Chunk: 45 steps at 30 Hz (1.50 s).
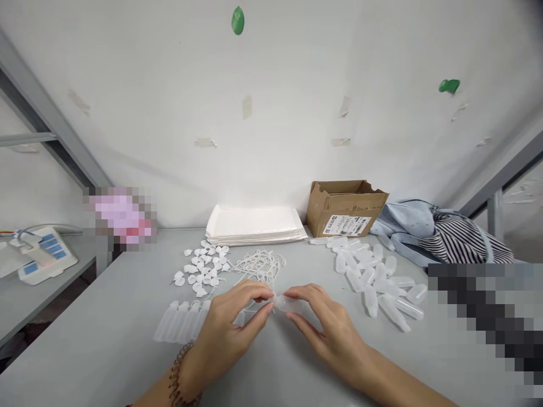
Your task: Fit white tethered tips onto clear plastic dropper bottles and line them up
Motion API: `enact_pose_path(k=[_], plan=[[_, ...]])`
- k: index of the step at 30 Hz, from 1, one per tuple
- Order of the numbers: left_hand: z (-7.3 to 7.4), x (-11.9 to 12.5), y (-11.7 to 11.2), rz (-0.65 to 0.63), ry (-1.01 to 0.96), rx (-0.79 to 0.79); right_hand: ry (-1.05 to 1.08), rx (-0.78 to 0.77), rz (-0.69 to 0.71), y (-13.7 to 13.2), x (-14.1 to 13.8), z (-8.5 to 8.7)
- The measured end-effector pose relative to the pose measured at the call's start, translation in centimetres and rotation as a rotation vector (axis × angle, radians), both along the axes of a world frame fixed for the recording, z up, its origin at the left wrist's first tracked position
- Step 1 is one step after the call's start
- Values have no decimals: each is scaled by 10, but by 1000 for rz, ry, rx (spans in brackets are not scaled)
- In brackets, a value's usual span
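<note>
A small translucent plastic bottle (289, 305) lies sideways between my two hands, just above the table. My right hand (326, 325) grips its rounded body between thumb and fingers. At its narrow end, the fingertips of my left hand (235, 316) are pinched on a small white part, mostly hidden by the fingers. Beside and partly behind my left hand stretches a row of similar translucent bottles (180, 322). Beyond the hands are a tangle of white cords (261, 264) and a scatter of small white caps (203, 265).
Many loose translucent bottles (371, 299) are piled on the right. At the back stand a stack of white padded envelopes (254, 223) and an open cardboard box (345, 206). A light blue bag (407, 223) with striped cloth (462, 240) lies behind the pile. A power strip (46, 254) rests far left.
</note>
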<state>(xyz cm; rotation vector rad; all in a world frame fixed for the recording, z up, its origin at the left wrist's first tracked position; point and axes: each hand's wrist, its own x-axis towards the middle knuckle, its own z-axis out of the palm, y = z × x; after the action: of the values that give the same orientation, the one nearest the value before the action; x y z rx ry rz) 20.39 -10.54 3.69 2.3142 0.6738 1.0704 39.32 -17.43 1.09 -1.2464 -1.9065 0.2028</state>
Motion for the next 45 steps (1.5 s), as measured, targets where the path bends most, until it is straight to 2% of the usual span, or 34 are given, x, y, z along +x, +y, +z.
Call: enact_pose_path(k=[9,15,23,29,32,35,38,45], plan=[[-2,-1,1,16,12,-34,-9,11,13,0,-2,-7],[-9,1,2,-45,-59,-14,-15,71,-1,0,-2,-10],[-10,6,0,-14,-51,-168,6,109,57,-1,-4,-6],[-11,10,-1,-68,-37,-234,5,135,86,-1,-6,-10],[-14,9,-2,-43,-20,-112,20,183,52,1,-5,-13],[-17,8,-6,2,12,148,48,228,-21,2,-5,-14],[-18,10,-12,15,77,358,109,205,-70,2,-8,-11],[-17,19,-21,99,148,570,208,120,-124,-1,-19,-6]])
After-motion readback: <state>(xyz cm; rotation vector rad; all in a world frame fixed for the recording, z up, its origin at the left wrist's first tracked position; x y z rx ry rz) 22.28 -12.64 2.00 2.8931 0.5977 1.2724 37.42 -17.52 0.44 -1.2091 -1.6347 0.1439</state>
